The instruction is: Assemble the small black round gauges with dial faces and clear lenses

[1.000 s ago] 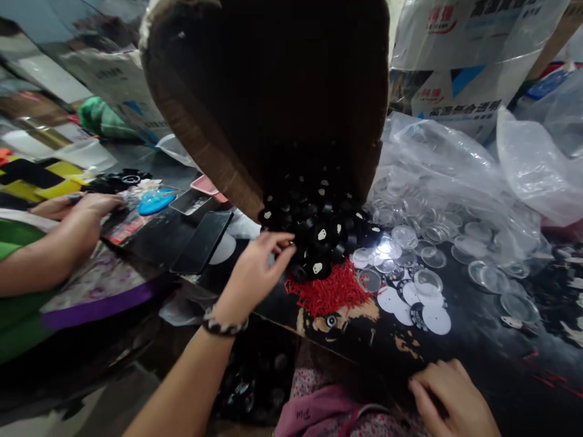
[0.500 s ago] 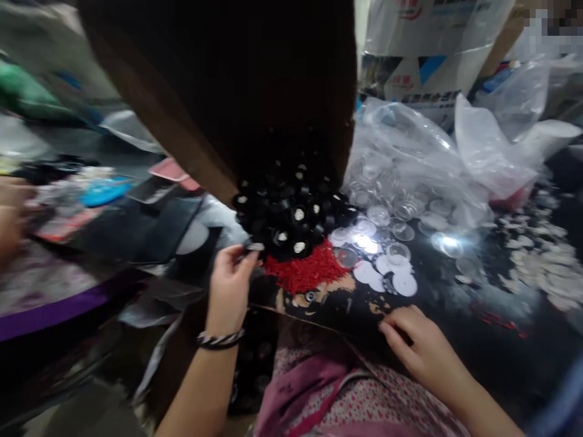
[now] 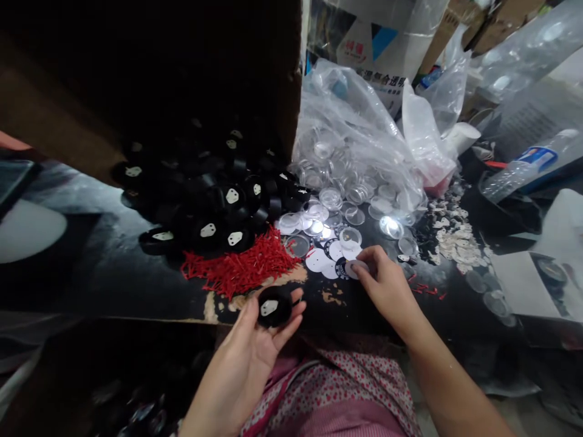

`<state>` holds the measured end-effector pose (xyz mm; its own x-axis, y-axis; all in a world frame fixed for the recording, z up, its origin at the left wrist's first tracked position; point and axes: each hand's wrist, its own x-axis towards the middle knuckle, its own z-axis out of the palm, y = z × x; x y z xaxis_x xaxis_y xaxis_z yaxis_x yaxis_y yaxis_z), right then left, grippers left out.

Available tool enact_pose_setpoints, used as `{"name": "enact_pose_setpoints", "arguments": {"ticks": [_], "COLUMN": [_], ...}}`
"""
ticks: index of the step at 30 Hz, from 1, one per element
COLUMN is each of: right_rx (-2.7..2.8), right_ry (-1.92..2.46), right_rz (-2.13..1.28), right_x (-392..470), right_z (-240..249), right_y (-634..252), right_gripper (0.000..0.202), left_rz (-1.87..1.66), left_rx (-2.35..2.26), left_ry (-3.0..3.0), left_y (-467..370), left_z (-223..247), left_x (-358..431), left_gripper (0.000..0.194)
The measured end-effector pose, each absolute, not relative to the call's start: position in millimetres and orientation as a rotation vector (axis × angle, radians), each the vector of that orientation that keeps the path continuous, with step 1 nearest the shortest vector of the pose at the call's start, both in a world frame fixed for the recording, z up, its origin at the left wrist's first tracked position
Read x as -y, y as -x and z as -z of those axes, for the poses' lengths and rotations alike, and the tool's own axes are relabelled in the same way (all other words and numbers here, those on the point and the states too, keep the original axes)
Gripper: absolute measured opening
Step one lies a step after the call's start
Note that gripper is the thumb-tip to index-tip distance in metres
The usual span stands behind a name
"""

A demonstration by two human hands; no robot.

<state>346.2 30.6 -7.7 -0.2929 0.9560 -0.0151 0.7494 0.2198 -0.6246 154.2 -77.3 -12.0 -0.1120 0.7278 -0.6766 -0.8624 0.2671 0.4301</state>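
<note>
My left hand [image 3: 255, 346] holds a small round black plastic case [image 3: 275, 307] near the table's front edge, with a pale piece with holes facing up inside it. To the right, my right hand [image 3: 387, 288] pinches a round white disc [image 3: 356, 269] at the edge of a small pile of white and black printed discs [image 3: 319, 260]. Between the hands and the box lies a heap of thin red pieces [image 3: 246, 264]. Behind it, more black cases [image 3: 207, 230] with pale pieces spill from the dark cardboard box.
A large cardboard box [image 3: 296, 115] stands tilted at the back left. Clear round covers [image 3: 330, 198] spill from a plastic bag [image 3: 355, 103]. Small pale pieces [image 3: 455, 237] lie at right, near a plastic bottle [image 3: 523, 164] and a white box [image 3: 523, 282].
My left hand has moved from the heap of black cases to the front edge, carrying one case. My right hand has reached forward to the white discs. The view has turned right.
</note>
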Motion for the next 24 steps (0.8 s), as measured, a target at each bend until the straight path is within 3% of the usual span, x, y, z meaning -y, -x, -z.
{"name": "enact_pose_setpoints", "arguments": {"ticks": [6, 11, 16, 24], "right_rx": [2.324, 2.135, 1.941, 2.095], "right_ry": [0.978, 1.174, 1.181, 1.062], "right_rz": [-0.985, -1.143, -1.217, -1.163], "right_x": [-1.1, -2.8, -2.2, -2.0], "right_z": [7.7, 10.3, -3.7, -17.7], "right_y": [-309.0, -307.5, -306.0, -286.3], "right_gripper": [0.008, 0.022, 0.009, 0.012], "left_rz": [-1.469, -1.53, -1.527, -1.437], "left_rx": [-0.814, -0.787, -0.938, -1.168], "left_ry": [0.164, 0.131, 0.077, -0.187], "left_y": [-166.0, -167.5, -171.5, -173.7], "left_z": [8.8, 11.3, 16.2, 24.4], "left_x": [68.6, 75.8, 78.9, 89.4], "left_gripper": [0.037, 0.037, 0.035, 0.035]}}
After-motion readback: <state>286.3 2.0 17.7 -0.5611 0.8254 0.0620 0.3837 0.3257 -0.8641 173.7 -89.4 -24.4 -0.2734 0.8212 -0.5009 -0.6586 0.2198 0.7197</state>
